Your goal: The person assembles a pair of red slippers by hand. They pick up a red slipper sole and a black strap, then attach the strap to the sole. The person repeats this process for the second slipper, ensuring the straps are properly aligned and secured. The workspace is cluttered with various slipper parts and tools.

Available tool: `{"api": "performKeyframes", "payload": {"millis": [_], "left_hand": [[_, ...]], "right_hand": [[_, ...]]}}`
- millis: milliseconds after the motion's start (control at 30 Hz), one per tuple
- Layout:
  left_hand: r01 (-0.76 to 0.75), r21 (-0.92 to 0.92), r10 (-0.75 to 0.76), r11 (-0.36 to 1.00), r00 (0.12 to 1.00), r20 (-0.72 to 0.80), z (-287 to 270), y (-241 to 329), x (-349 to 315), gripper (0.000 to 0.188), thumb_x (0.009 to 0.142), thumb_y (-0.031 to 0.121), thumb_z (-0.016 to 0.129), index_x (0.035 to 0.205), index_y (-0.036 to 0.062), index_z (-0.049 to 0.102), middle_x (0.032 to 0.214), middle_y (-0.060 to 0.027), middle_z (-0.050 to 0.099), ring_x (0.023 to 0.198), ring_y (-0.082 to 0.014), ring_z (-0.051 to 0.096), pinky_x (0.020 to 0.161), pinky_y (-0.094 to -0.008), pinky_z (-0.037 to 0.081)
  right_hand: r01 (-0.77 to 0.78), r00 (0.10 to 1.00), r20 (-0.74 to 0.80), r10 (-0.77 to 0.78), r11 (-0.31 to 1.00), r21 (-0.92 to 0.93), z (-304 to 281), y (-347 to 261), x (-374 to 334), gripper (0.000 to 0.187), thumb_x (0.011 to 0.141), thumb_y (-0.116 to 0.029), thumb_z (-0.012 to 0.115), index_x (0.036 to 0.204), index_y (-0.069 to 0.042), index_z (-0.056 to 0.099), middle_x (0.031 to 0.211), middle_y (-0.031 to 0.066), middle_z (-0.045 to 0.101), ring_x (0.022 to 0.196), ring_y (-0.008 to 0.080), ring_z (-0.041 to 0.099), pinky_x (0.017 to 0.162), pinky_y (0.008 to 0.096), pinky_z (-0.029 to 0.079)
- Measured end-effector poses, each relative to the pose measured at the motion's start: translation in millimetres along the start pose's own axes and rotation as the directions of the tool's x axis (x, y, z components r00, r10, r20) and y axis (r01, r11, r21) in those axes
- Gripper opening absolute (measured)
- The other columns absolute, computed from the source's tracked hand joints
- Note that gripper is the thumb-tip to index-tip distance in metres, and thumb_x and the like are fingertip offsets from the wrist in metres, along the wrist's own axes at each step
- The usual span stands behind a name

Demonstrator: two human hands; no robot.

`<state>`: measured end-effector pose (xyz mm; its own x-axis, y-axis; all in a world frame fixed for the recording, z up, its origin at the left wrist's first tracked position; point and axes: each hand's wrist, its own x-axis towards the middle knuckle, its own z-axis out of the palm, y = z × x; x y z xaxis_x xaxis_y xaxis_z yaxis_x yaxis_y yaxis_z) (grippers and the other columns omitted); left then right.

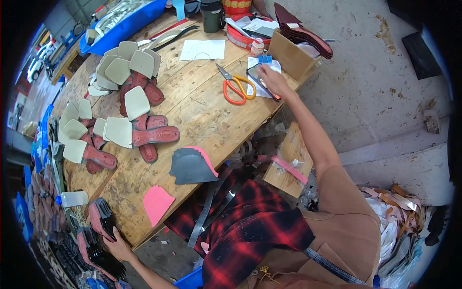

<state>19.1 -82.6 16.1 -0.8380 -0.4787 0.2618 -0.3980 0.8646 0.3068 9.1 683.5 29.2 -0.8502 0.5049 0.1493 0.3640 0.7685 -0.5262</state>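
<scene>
At the table's front left corner, my left hand (118,246) is closed around the lower end of a stack of black and reddish shoe soles (102,219). A similar stack (94,248) sits beside it. My right hand (273,81) is over a dark-framed phone (255,76) at the right of the table; its fingers touch the screen and grip nothing, though fine detail is blurred. Scissors (238,89) with orange and yellow handles lie just left of the phone. Nearer me are a dark grey cut piece (192,166) over a pink one, and a separate pink piece (158,204).
Reddish soles with cream flaps (132,131) lie in groups across the wooden table (211,120). A white bottle (74,199) stands at the left edge. Along the back are a blue tray (130,24), paper (202,49) and a dark cup (211,18); a cardboard box (291,55) stands right.
</scene>
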Motion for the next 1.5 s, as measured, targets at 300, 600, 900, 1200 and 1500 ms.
{"api": "performKeyframes", "payload": {"millis": [300,600,900,1200,1500], "left_hand": [[-0.032,0.067,0.035,0.997,0.998,-0.058,9.8,-24.3,5.2,0.081,0.083,0.060,0.064,0.135,-0.0008,0.049,0.122,-0.0227,0.061,0.111,-0.0400,0.058,0.091,-0.0448,0.044],[0.016,0.093,-0.013,0.996,0.999,-0.039,-0.3,1.7,-3.8,0.082,0.084,0.061,0.063,0.135,-0.0007,0.046,0.123,-0.0233,0.062,0.107,-0.0412,0.060,0.086,-0.0451,0.046],[-0.017,0.109,0.028,0.994,0.995,-0.099,1.6,0.7,-3.8,0.081,0.083,0.062,0.062,0.136,0.0029,0.047,0.121,-0.0211,0.063,0.107,-0.0410,0.060,0.086,-0.0455,0.046],[-0.034,0.051,0.039,0.998,0.994,-0.103,3.4,-4.2,-3.7,0.079,0.083,0.060,0.064,0.134,0.0013,0.048,0.124,-0.0226,0.060,0.110,-0.0402,0.058,0.089,-0.0444,0.045],[0.014,0.114,-0.008,0.993,0.999,-0.052,-1.5,10.6,-4.2,0.083,0.083,0.060,0.064,0.134,-0.0027,0.047,0.127,-0.0246,0.058,0.114,-0.0415,0.056,0.093,-0.0449,0.043]], "right_hand": [[0.058,0.981,-0.195,0.012,0.935,0.351,-27.7,15.8,-13.1,0.046,0.101,-0.041,0.044,0.100,0.000,0.064,0.094,0.0149,0.070,0.088,0.0227,0.064,0.080,0.0367,0.047],[0.022,0.997,-0.078,-0.023,1.000,-0.020,-31.4,-3.7,-86.5,0.034,0.098,-0.034,0.051,0.120,-0.009,0.060,0.102,0.0133,0.067,0.089,0.0304,0.066,0.078,0.0379,0.051],[0.144,0.989,-0.021,-0.149,0.975,-0.167,-17.6,-4.7,-83.5,0.035,0.097,-0.030,0.052,0.128,-0.014,0.057,0.110,0.0126,0.067,0.098,0.0303,0.066,0.083,0.0402,0.052],[0.001,0.999,-0.047,-0.007,0.991,-0.132,-17.1,8.8,-71.6,0.038,0.097,-0.036,0.048,0.128,-0.016,0.059,0.112,0.0165,0.067,0.103,0.0340,0.064,0.088,0.0400,0.049],[-0.061,0.990,-0.130,0.052,0.996,-0.069,-15.0,20.7,-69.0,0.043,0.100,-0.041,0.043,0.131,-0.016,0.058,0.112,0.0189,0.067,0.105,0.0320,0.064,0.090,0.0387,0.048]]}}
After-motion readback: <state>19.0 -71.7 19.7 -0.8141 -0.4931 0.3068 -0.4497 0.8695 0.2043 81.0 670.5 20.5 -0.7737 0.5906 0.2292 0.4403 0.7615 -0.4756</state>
